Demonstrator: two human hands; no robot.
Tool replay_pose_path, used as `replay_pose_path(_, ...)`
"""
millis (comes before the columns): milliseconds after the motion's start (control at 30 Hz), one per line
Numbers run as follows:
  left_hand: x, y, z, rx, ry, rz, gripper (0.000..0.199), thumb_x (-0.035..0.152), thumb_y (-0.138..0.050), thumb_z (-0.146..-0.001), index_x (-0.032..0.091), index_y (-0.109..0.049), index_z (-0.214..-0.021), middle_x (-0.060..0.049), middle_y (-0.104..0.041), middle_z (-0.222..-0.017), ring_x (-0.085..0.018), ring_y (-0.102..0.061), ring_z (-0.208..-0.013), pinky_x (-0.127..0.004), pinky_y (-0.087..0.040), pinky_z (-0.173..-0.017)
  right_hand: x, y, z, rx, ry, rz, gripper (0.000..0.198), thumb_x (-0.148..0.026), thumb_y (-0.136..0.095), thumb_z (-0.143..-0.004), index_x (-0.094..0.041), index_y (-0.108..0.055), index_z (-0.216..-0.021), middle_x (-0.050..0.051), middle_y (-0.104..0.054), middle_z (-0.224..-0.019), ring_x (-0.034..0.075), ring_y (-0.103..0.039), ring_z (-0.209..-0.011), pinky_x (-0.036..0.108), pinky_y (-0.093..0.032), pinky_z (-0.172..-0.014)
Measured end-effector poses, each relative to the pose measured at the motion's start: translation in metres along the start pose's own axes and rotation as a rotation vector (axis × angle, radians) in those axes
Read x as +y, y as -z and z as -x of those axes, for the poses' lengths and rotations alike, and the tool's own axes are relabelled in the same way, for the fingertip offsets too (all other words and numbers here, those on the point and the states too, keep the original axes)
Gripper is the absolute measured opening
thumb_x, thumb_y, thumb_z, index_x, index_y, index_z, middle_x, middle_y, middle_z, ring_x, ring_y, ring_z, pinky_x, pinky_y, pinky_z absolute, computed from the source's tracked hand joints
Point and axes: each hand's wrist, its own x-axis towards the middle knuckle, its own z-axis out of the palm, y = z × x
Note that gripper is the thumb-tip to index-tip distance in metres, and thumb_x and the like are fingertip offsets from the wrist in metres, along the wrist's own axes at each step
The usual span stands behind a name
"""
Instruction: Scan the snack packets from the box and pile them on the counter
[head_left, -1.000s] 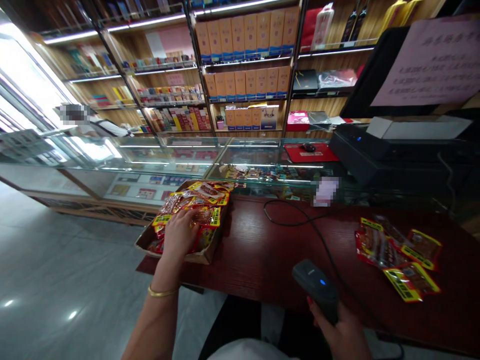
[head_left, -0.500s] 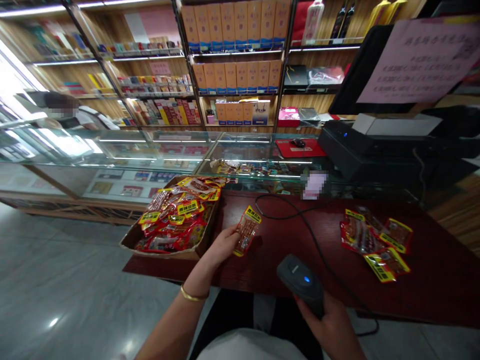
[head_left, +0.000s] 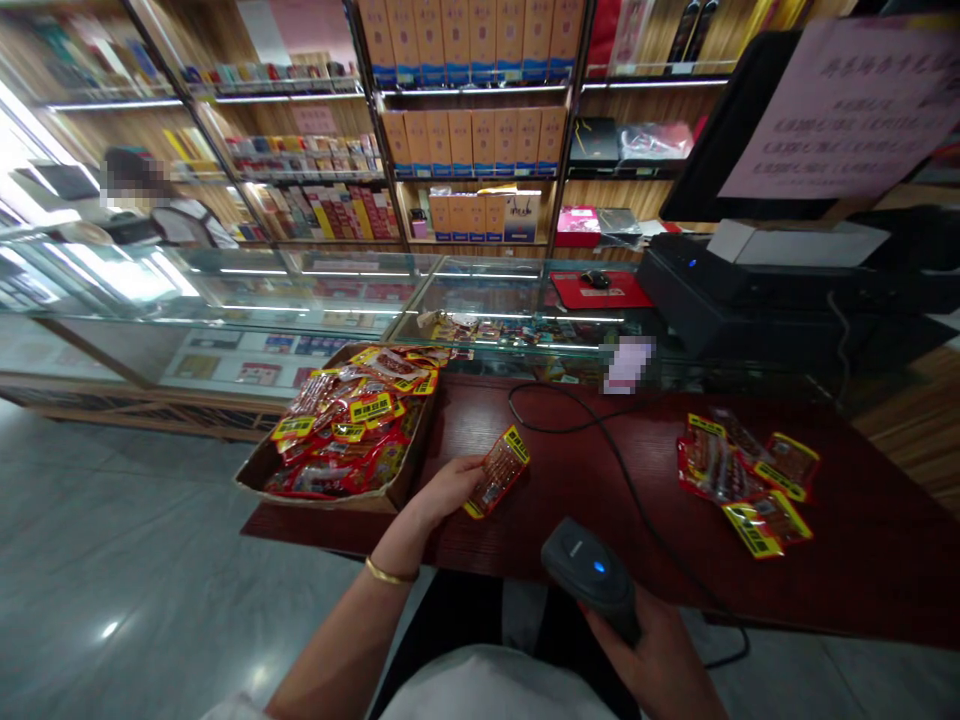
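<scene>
Between the fingers of my left hand [head_left: 450, 490] is a red and yellow snack packet [head_left: 501, 472], held by its left edge, tilted, just above the dark red table [head_left: 540, 545]. My right hand [head_left: 652, 645] is wrapped round the handle of a black barcode scanner [head_left: 589, 570]. A blue light glows on top of the scanner, and its head points toward the packet without touching it. Left of my left hand stands an open cardboard box [head_left: 409, 480] heaped with similar packets [head_left: 345, 420]. Several more packets [head_left: 765, 520] lie in a loose pile at the table's right.
A black cable [head_left: 626, 470] loops across the table. Behind it runs a glass display counter [head_left: 322, 290], with a red mouse pad [head_left: 630, 290] on top. A monitor [head_left: 720, 130] stands at the right. Farther left is another person [head_left: 187, 222] behind the counter.
The packet in my left hand has turned a little clockwise and sits slightly to the right. The scanner in my right hand has shifted a little left, closer to it.
</scene>
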Motion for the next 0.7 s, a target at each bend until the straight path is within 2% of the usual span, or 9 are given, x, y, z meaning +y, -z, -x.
replay_pose_path(167,0.003,-0.003,0.001,-0.008,0.01,0.025,0.023,0.027,-0.071,-0.069,0.013,-0.074,-0.087,-0.002,-0.068,-0.066,-0.013,-0.057,-0.058,-0.024,-0.044,-0.059,0.006,0.003,0.001,-0.017,0.0,0.022,0.034,-0.041,-0.067,-0.082,-0.021,-0.081,-0.106,0.012,-0.084,-0.104,0.034,-0.079,-0.099,0.04,-0.062,-0.09)
replay_pose_path(333,0.004,-0.003,0.0,-0.024,-0.021,-0.034,0.033,0.027,-0.066,-0.071,0.014,-0.075,-0.099,-0.003,-0.075,-0.082,-0.016,-0.065,-0.07,-0.025,-0.049,-0.067,0.013,0.002,0.0,-0.049,0.045,0.033,0.035,-0.036,-0.067,-0.083,-0.02,-0.08,-0.112,0.012,-0.083,-0.109,0.032,-0.078,-0.103,0.039,-0.061,-0.092)
replay_pose_path(433,-0.001,-0.019,-0.013,-0.062,-0.057,-0.043,0.036,0.028,-0.065,-0.074,0.014,-0.072,-0.107,-0.004,-0.076,-0.089,-0.018,-0.068,-0.078,-0.026,-0.051,-0.074,0.016,0.005,0.001,0.005,0.03,0.036,0.033,-0.038,-0.067,-0.083,-0.021,-0.08,-0.108,0.012,-0.084,-0.102,0.032,-0.08,-0.095,0.037,-0.063,-0.085)
replay_pose_path(533,-0.006,-0.063,-0.044,-0.135,-0.048,-0.06,0.036,0.029,-0.067,-0.078,0.015,-0.067,-0.112,-0.004,-0.074,-0.092,-0.016,-0.068,-0.076,-0.028,-0.054,-0.075,0.02,0.014,0.004,0.116,-0.009,0.043,0.031,-0.044,-0.066,-0.085,-0.02,-0.081,-0.097,0.011,-0.085,-0.089,0.031,-0.08,-0.082,0.035,-0.063,-0.079)
replay_pose_path(700,0.013,-0.17,-0.1,-0.313,-0.034,-0.211,0.021,0.02,-0.058,-0.084,0.014,-0.069,-0.101,-0.006,-0.075,-0.088,-0.017,-0.072,-0.075,-0.03,-0.059,-0.074,0.03,0.033,0.011,0.174,-0.047,0.106,0.038,-0.058,-0.067,-0.084,-0.022,-0.078,-0.074,0.009,-0.081,-0.069,0.028,-0.077,-0.064,0.03,-0.062,-0.065)
